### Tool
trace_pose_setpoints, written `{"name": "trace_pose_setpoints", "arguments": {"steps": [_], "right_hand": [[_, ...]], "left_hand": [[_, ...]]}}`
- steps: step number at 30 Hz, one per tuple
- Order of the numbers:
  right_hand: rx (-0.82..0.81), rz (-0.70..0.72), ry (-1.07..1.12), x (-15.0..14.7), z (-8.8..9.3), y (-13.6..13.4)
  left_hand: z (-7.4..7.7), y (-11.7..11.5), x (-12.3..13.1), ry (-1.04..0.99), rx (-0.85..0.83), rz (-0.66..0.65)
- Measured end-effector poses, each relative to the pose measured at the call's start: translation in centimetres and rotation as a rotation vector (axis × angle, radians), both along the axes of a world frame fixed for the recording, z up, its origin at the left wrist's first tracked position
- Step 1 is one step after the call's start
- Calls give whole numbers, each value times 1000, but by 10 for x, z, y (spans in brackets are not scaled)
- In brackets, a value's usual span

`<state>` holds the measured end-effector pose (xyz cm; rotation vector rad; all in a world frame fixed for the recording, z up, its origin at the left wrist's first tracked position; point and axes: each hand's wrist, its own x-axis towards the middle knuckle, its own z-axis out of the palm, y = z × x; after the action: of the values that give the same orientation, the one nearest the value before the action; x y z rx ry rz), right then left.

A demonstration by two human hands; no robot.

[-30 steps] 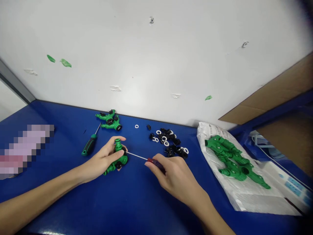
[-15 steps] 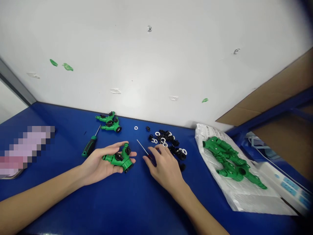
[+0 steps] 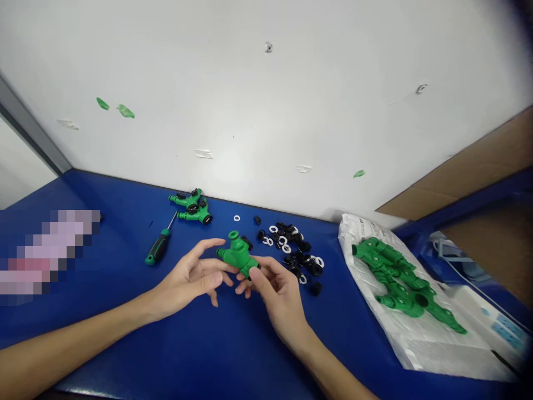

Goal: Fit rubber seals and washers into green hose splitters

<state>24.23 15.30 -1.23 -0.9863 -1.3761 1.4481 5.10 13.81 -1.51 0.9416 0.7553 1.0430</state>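
Observation:
My right hand [image 3: 278, 289] is closed around the lower end of a green Y-shaped hose splitter [image 3: 238, 254], its two arms pointing up and left. A black valve knob shows behind the splitter. Close on its left is my left hand [image 3: 187, 282], fingers apart and stretched toward it, holding nothing; whether a fingertip touches the splitter I cannot tell. Two splitters with black knobs [image 3: 195, 210] lie near the wall. A green and black screwdriver [image 3: 159, 247] rests just in front of them.
Black fittings [image 3: 300, 260] and white rings [image 3: 283, 241] lie loosely piled right of centre. More green splitter bodies [image 3: 410, 289] rest on a white plastic bag [image 3: 437, 353] at the right, beside a power strip [image 3: 493, 322]. A white wall [image 3: 233, 100] bounds the blue table [image 3: 200, 350].
The splitter has gone from my left hand to my right and is turned over. My left hand has opened. The thin-shafted tool by my right hand has gone out of sight.

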Motion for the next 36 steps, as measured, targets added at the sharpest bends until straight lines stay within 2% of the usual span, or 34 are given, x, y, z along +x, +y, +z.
{"name": "trace_pose_setpoints", "arguments": {"steps": [3, 5, 9, 12, 16, 18, 20, 23, 28, 33, 36], "right_hand": [[-206, 0, 160, 1, 4, 4], [-285, -5, 202, 1, 4, 5], [-281, -13, 200, 2, -1, 5], [-89, -60, 118, 3, -5, 2], [368, -208, -125, 3, -10, -5], [586, -240, -242, 3, -11, -7], [733, -238, -340, 2, -12, -8], [819, -206, -421, 0, -13, -7], [772, -112, -549, 9, -10, 4], [683, -218, -650, 27, -2, 21], [657, -221, -688, 32, 0, 25]], "left_hand": [[2, 3, 0, 142, 4, 113], [2, 5, 0, 201, -28, 150], [0, 8, 0, 190, -66, 185], [2, 6, -1, 58, -125, 148], [7, 3, -2, -134, -153, -29], [7, 2, -2, -111, -112, -25], [4, 2, -2, 2, -46, 36], [0, 6, -3, 223, 61, 127], [3, 26, -21, 661, 202, 88], [6, 51, -55, 895, 261, 137], [6, 61, -69, 1089, 350, 138]]}}
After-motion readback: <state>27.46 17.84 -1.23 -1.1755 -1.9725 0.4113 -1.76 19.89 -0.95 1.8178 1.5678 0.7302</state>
